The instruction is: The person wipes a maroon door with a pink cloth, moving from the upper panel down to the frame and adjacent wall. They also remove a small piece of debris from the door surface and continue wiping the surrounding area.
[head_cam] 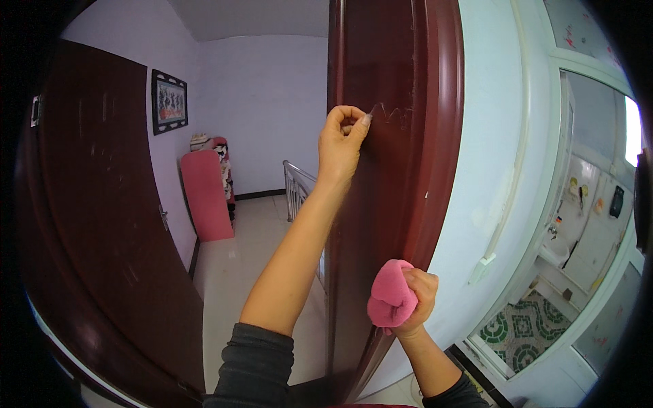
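Note:
My left hand (341,145) is raised to the dark red wooden door frame (380,194), its fingers curled and its thumb bent toward them. The thumb tip is beside a pale, wavy scribble (392,115) on the frame's flat panel, and nothing shows in the fingers. Lower down, my right hand (422,298) grips a bunched pink cloth (392,296) in front of the frame's outer moulding. Whether the cloth touches the wood is hard to tell. Dark sleeves are pushed back on both forearms.
A brown door (107,204) with a metal handle (163,218) stands open at left. Beyond are a framed picture (170,102), a pink shelf unit (206,196) and a metal railing (296,186). At right, a white-framed doorway (556,168) shows a washbasin (554,252) and patterned floor tiles (523,326).

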`<action>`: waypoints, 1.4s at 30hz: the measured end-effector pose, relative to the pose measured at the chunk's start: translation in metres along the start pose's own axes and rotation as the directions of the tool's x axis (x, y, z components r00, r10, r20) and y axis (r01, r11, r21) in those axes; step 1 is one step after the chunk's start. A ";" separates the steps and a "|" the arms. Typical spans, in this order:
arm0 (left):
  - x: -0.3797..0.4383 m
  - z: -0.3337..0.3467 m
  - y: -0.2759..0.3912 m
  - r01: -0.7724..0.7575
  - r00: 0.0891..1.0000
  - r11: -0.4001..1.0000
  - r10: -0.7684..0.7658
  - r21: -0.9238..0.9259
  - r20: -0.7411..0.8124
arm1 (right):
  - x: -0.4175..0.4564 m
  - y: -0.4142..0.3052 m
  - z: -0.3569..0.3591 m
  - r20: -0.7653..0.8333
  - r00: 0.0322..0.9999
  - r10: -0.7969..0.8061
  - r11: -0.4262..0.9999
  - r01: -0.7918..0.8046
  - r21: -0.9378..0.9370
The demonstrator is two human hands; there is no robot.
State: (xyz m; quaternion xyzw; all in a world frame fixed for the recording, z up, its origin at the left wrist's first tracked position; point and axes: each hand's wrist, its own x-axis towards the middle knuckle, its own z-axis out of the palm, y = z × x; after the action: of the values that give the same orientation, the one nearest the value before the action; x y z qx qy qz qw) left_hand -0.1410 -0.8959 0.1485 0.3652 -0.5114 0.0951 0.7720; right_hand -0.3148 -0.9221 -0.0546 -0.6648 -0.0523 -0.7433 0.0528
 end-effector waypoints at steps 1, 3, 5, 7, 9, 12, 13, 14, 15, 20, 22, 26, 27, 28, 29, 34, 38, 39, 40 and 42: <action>0.003 0.000 -0.004 -0.043 0.999 0.998 0.043 0.037 -0.005 | 0.000 0.000 0.000 0.007 1.000 0.003 1.000 -0.003 -0.004; 0.004 -0.002 -0.011 -0.094 0.995 0.992 0.096 0.082 -0.015 | -0.001 -0.001 0.001 0.005 1.000 0.020 1.000 -0.020 0.014; 0.003 0.001 -0.008 -0.108 0.993 0.990 0.111 0.086 -0.027 | -0.001 -0.001 0.000 0.000 1.000 0.020 1.000 -0.020 0.012; 0.002 0.003 -0.007 -0.124 0.991 0.989 0.127 0.082 -0.036 | -0.001 0.001 0.001 -0.012 1.000 0.004 1.000 -0.004 0.004; 0.002 0.005 -0.006 -0.152 0.987 0.987 0.154 0.044 -0.049 | -0.002 0.001 0.002 -0.016 1.000 -0.006 1.000 0.006 0.000; 0.001 0.006 -0.001 -0.161 0.986 0.985 0.159 -0.053 -0.050 | -0.001 -0.001 0.002 -0.009 1.000 -0.016 1.000 0.016 -0.009; 0.001 0.003 0.002 -0.132 0.991 0.989 0.130 -0.073 -0.032 | -0.001 -0.002 0.002 -0.005 1.000 -0.018 1.000 0.018 -0.012; 0.001 0.003 0.006 -0.103 0.995 0.989 0.102 -0.102 -0.014 | 0.001 -0.002 0.000 -0.005 1.000 -0.022 1.000 0.022 -0.020; 0.002 0.000 0.005 -0.104 0.994 0.988 0.107 -0.111 0.023 | 0.000 -0.001 0.001 -0.007 1.000 -0.024 1.000 0.024 -0.020; -0.008 -0.013 0.011 0.023 0.961 0.974 0.041 -0.227 0.275 | -0.001 0.002 -0.001 0.004 1.000 -0.018 1.000 0.018 -0.008; -0.013 -0.017 0.016 0.011 0.972 0.973 0.044 -0.230 0.233 | -0.001 -0.001 0.001 -0.009 1.000 -0.008 1.000 0.008 0.013; -0.001 -0.024 0.013 -0.014 0.999 0.974 0.022 -0.226 0.031 | -0.001 0.001 -0.001 0.014 1.000 -0.010 1.000 0.010 0.003; 0.002 -0.024 0.013 -0.024 1.000 0.978 0.024 -0.208 -0.001 | 0.000 0.001 0.000 0.011 1.000 -0.015 1.000 0.015 0.001; 0.001 -0.020 0.014 -0.009 1.000 0.987 0.013 -0.160 0.022 | 0.000 0.001 0.000 0.007 1.000 -0.020 1.000 0.020 0.000; 0.001 -0.015 0.013 -0.025 0.999 0.990 0.031 -0.142 0.039 | 0.000 0.001 0.000 0.008 1.000 -0.023 1.000 0.023 -0.001; 0.006 0.001 0.005 -0.115 0.993 0.993 0.114 0.037 0.028 | 0.001 0.001 -0.001 0.012 1.000 -0.020 1.000 0.020 0.009; 0.012 0.002 0.003 -0.239 0.970 0.951 0.242 0.195 0.013 | 0.002 0.000 -0.002 0.033 0.999 -0.015 1.000 0.015 -0.003; 0.012 0.003 0.003 -0.279 0.959 0.936 0.283 0.213 0.016 | 0.002 0.001 -0.002 0.028 0.999 -0.019 1.000 0.019 -0.003; 0.011 0.004 0.003 -0.318 0.946 0.919 0.323 0.231 0.019 | 0.002 0.001 -0.002 0.024 0.999 -0.022 1.000 0.022 -0.003; 0.009 0.007 0.005 -0.337 0.940 0.920 0.341 0.200 0.015 | 0.003 0.001 -0.002 0.025 0.999 -0.030 0.999 0.030 -0.012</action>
State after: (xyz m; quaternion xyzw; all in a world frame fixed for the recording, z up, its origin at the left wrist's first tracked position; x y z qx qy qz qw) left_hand -0.1449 -0.8992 0.1599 0.3458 -0.5470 0.2815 0.7085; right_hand -0.3169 -0.9237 -0.0523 -0.6733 -0.0581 -0.7361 0.0369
